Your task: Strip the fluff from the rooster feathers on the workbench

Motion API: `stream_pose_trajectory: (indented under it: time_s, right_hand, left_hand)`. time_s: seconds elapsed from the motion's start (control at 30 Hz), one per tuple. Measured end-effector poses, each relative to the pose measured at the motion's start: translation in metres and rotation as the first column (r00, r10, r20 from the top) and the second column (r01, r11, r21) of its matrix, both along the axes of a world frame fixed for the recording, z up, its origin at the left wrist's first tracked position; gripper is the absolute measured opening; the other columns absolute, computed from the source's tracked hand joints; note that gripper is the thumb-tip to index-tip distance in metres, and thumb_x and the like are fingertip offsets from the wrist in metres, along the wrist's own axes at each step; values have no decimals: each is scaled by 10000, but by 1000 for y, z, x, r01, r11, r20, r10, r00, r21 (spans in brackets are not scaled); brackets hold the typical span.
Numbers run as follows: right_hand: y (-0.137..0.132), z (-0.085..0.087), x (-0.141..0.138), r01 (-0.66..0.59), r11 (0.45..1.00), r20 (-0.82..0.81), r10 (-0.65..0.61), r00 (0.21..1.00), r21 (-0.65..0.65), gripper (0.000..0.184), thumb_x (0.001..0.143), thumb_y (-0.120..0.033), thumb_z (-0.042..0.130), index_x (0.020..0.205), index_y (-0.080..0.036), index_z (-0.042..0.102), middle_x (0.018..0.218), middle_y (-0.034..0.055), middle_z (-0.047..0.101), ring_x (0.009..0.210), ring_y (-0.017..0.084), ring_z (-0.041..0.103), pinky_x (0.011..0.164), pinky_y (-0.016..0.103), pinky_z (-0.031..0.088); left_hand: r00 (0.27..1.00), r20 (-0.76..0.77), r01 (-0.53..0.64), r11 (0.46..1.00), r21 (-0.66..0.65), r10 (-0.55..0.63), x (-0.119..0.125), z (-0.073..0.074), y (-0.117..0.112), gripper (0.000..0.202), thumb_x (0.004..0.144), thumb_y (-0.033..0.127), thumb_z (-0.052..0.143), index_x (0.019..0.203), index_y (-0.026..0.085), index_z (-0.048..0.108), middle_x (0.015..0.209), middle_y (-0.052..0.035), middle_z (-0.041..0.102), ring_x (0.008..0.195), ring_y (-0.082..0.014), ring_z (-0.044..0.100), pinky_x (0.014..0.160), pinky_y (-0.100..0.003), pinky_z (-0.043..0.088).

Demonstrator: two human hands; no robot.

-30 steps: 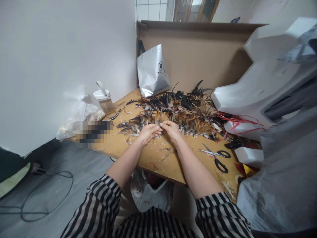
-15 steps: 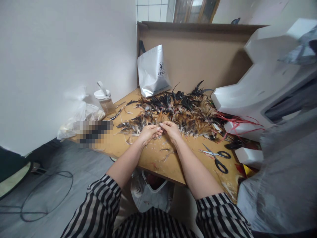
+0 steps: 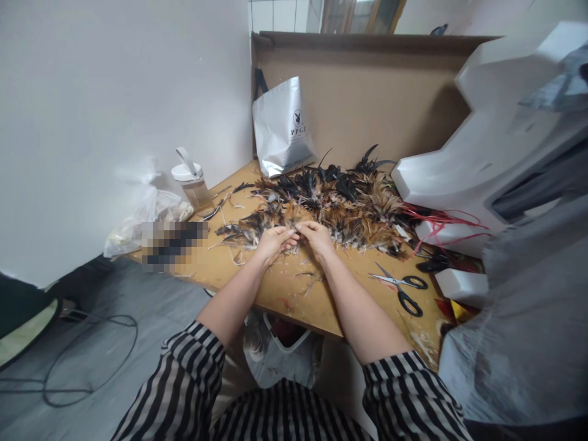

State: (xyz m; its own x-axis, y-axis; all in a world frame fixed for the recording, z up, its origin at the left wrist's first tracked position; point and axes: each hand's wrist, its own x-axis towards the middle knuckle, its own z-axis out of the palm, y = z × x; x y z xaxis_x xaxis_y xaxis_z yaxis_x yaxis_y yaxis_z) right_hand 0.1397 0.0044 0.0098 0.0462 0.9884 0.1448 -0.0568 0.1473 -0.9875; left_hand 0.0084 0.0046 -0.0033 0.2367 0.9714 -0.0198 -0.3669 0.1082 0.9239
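A wide pile of black, brown and tan feathers [image 3: 340, 202] covers the far part of a wooden table [image 3: 285, 288]. My left hand [image 3: 272, 242] and my right hand [image 3: 316, 237] meet at the pile's near edge, fingertips pinched together. Both hands close on a small feather or bundle of feathers between them; its shape is too small to make out. My forearms are bare, with striped sleeves pushed up near the elbows.
Black-handled scissors [image 3: 400, 289] lie to the right of my right arm. White foam blocks [image 3: 478, 153] and red string [image 3: 436, 223] crowd the right side. A silver bag [image 3: 281, 125] leans on a cardboard panel. A lidded jar [image 3: 189, 180] and plastic bag [image 3: 147, 214] sit left.
Both hands stay pinched together at the pile's edge. The view shifted slightly, with the whole scene a little higher in the frame.
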Motion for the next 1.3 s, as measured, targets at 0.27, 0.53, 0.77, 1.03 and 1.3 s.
stream_pose_trajectory:
  time_s: [0.27,0.53,0.77,1.03,1.3]
  right_hand:
    - [15,-16,29,41,992,478,-95,873,123,186,585,-348,599,565,-166,635,551,1,589,521,108,468,530,231,347]
    - [-3,-3,20,14,999,814,-51,578,52,139,521,-289,665,440,-211,583,423,-15,504,437,92,399,465,236,248]
    - [2,-5,27,-110,991,624,133,770,-76,99,550,-229,596,468,-171,596,414,-30,498,399,74,379,437,228,255]
    - [3,5,26,-112,976,-7,113,994,-184,238,518,-356,672,619,-157,590,453,-44,486,406,56,368,411,199,257]
    - [1,0,7,-95,986,-180,70,981,-137,244,530,-353,679,647,-158,591,494,-38,518,434,64,409,437,201,292]
  left_hand:
    - [964,178,-196,980,-39,199,-9,2,9,128,670,190,643,730,89,591,723,-58,651,529,-33,551,467,-107,419]
    - [973,147,-174,983,-52,180,-8,2,8,113,690,189,619,734,90,589,718,-55,647,522,-28,541,458,-102,402]
    - [977,166,-129,991,-37,134,-8,-1,9,127,674,190,637,736,88,592,714,-53,648,523,-27,548,479,-106,421]
    - [987,160,-15,997,-78,27,-6,1,4,152,662,165,650,774,75,600,732,-77,659,556,-54,581,452,-104,420]
    - [969,161,207,971,-120,-187,-6,-5,3,105,711,118,597,798,63,615,824,-118,662,608,-68,605,480,-101,447]
